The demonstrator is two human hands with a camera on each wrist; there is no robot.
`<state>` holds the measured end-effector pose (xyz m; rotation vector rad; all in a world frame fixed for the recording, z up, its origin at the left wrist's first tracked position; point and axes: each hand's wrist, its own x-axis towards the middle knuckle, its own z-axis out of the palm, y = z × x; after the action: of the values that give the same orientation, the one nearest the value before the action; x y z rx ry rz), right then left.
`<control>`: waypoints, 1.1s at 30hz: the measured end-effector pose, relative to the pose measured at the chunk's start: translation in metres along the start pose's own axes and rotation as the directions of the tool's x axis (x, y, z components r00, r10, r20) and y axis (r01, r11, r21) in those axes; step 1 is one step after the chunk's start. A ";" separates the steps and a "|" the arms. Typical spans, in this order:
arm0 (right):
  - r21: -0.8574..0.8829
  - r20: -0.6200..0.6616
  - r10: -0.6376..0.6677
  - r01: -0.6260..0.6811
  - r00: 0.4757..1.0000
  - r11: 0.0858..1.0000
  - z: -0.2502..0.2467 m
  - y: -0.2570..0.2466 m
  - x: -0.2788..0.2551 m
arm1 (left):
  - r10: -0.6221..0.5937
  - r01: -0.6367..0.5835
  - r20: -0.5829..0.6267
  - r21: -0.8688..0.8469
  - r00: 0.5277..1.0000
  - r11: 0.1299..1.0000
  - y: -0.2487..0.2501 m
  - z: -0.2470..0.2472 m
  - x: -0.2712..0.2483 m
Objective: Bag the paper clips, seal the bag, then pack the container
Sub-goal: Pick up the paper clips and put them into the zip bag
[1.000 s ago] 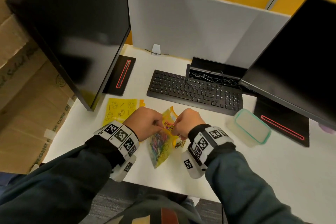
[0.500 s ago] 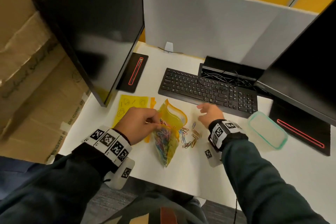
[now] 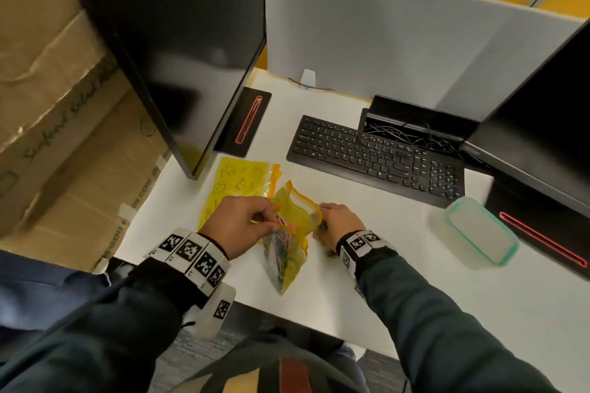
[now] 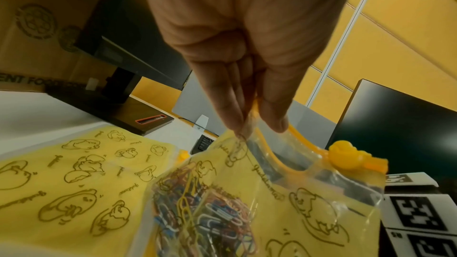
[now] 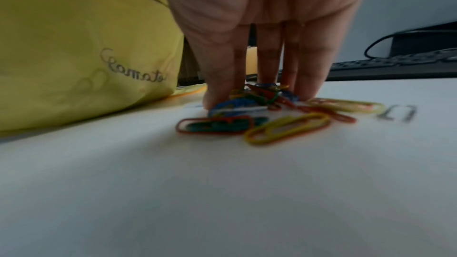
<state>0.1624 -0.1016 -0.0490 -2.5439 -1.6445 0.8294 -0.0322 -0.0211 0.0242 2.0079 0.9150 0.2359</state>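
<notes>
A yellow printed zip bag (image 3: 289, 252) stands on the white desk, mouth up and open, with several coloured paper clips (image 4: 202, 212) inside. My left hand (image 3: 276, 222) pinches the bag's near rim between thumb and fingers (image 4: 232, 116). The orange slider (image 4: 346, 155) sits at the far end of the zip. Just right of the bag, my right hand (image 5: 257, 93) is down on the desk, thumb and fingertips closing round a small heap of loose paper clips (image 5: 287, 128). A few clips lie outside the grip. The lidded clear container (image 3: 479, 230) with a teal rim stands to the right.
A second yellow bag (image 3: 236, 182) lies flat, left of the one I hold. A black keyboard (image 3: 376, 156) lies behind the hands. Monitors stand at the left (image 3: 178, 41) and right (image 3: 542, 112), each on a black base. A grey divider closes the back.
A second ago both hands were at the bag's mouth. The right hand then reached toward the keyboard and has now come back down onto the loose clips beside the bag. The left hand keeps its pinch.
</notes>
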 end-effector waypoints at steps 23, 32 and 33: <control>0.882 -0.243 0.375 0.043 0.895 0.469 -0.073 0.037 -0.078 | 0.115 -0.144 0.168 0.174 0.979 0.974 0.046 0.024 0.016; 0.404 -0.099 0.134 -0.084 0.986 0.911 -0.087 -0.020 -0.067 | 0.168 -0.194 0.170 0.154 0.971 0.969 0.058 0.027 0.017; 0.477 -0.101 0.147 -0.082 0.984 0.875 -0.089 -0.018 -0.067 | 0.160 -0.182 0.156 0.142 0.975 0.973 0.057 0.025 0.017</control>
<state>0.1645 -0.1258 0.0611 -2.3025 -1.0906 0.9086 0.0210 -0.0441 0.0516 2.2204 0.6873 0.1149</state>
